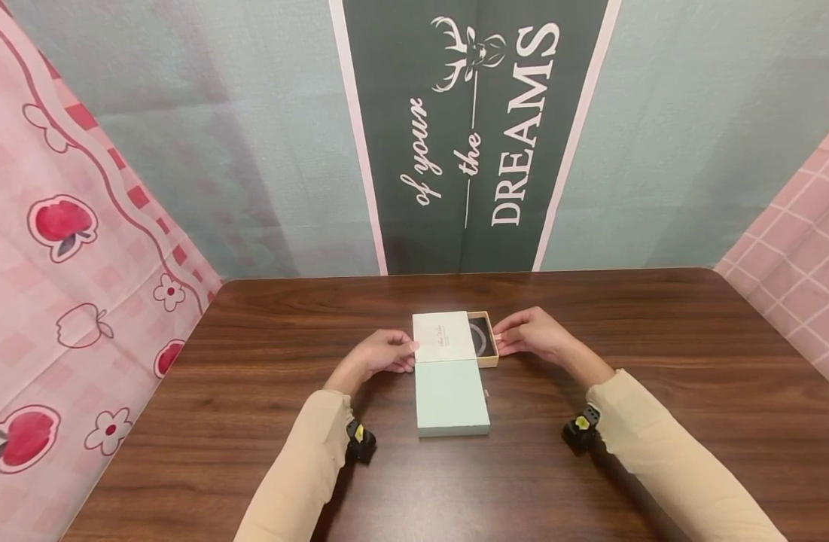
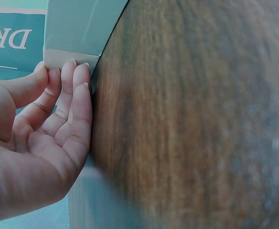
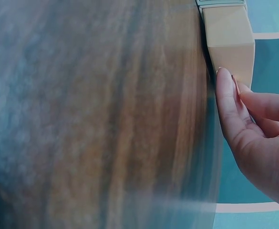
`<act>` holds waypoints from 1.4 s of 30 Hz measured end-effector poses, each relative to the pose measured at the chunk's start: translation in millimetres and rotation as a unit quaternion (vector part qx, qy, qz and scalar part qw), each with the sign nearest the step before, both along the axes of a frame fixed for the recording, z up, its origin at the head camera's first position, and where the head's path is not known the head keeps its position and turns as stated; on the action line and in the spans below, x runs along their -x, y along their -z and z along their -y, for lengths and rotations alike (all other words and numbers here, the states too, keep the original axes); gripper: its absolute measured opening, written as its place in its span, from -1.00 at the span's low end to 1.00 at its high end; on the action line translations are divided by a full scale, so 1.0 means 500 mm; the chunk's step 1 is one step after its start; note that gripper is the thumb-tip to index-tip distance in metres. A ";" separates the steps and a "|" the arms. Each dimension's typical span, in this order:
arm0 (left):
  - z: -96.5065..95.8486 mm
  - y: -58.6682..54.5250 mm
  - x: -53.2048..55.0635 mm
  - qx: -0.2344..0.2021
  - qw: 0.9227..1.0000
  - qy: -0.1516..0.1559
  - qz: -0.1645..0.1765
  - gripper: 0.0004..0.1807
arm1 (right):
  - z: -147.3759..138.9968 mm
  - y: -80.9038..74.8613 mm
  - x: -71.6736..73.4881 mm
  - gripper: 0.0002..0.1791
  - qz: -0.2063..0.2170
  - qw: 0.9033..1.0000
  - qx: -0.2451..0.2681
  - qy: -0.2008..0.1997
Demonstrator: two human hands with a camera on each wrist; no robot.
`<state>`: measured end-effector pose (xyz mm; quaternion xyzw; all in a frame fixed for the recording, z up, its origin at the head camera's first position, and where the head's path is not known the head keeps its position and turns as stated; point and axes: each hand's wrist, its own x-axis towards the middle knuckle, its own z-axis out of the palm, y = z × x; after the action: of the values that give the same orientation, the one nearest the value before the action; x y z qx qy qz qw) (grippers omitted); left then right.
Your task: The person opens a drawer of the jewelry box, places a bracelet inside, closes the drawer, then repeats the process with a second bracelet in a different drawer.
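A small box with a cream sleeve (image 1: pixel 445 336) lies mid-table. Its tan drawer (image 1: pixel 487 340) sticks out to the right and shows a dark round item inside. A mint-green box (image 1: pixel 451 395) lies right in front of it, touching it. My left hand (image 1: pixel 387 352) rests its straight fingers against the sleeve's left end. In the left wrist view, the fingers (image 2: pixel 75 81) press flat on the cream edge (image 2: pixel 63 56). My right hand (image 1: pixel 522 335) touches the drawer's right end. In the right wrist view, one finger (image 3: pixel 227 95) lies against the tan drawer (image 3: pixel 230 38).
The dark wooden table (image 1: pixel 658 346) stretches well past both hands. A cloth backdrop with a green banner (image 1: pixel 468 135) hangs behind the far edge. Pink patterned cloth (image 1: pixel 62 286) closes off the left side, and more hangs at the right.
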<state>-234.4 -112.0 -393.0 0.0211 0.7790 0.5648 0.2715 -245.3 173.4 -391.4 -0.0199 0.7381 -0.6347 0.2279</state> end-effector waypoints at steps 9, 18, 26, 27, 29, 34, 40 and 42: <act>0.002 -0.001 0.001 -0.001 1.000 -0.001 0.000 -0.83 | 0.008 -0.001 0.002 -0.74 -0.001 1.000 0.000 0.001; 0.001 0.000 0.002 0.001 1.000 0.001 0.003 -0.84 | 0.010 0.004 0.003 -0.74 0.001 1.000 0.000 0.002; 0.001 0.001 0.002 -0.003 1.000 0.003 0.006 -0.84 | 0.013 0.008 0.003 -0.74 0.002 1.000 -0.002 0.008; 0.001 0.001 0.002 -0.002 1.000 0.003 0.005 -0.84 | 0.014 0.009 0.003 -0.74 0.002 1.000 -0.003 0.008; 0.001 0.001 0.002 -0.003 1.000 0.002 0.007 -0.84 | 0.015 0.009 0.003 -0.74 0.002 1.000 -0.004 0.007; 0.000 0.001 0.001 -0.001 1.000 0.000 0.003 -0.84 | 0.017 0.009 0.001 -0.74 0.005 1.000 -0.007 0.008; 0.000 0.002 0.001 0.000 1.000 -0.001 0.004 -0.85 | 0.019 0.008 0.001 -0.74 0.004 1.000 -0.008 0.005; 0.000 0.002 0.002 -0.001 1.000 0.000 0.005 -0.85 | 0.020 0.008 0.001 -0.74 0.003 1.000 -0.008 0.004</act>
<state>-235.1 -112.0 -393.9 0.0184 0.7772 0.5657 0.2749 -245.6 163.5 -395.5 -0.0133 0.7423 -0.6301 0.2276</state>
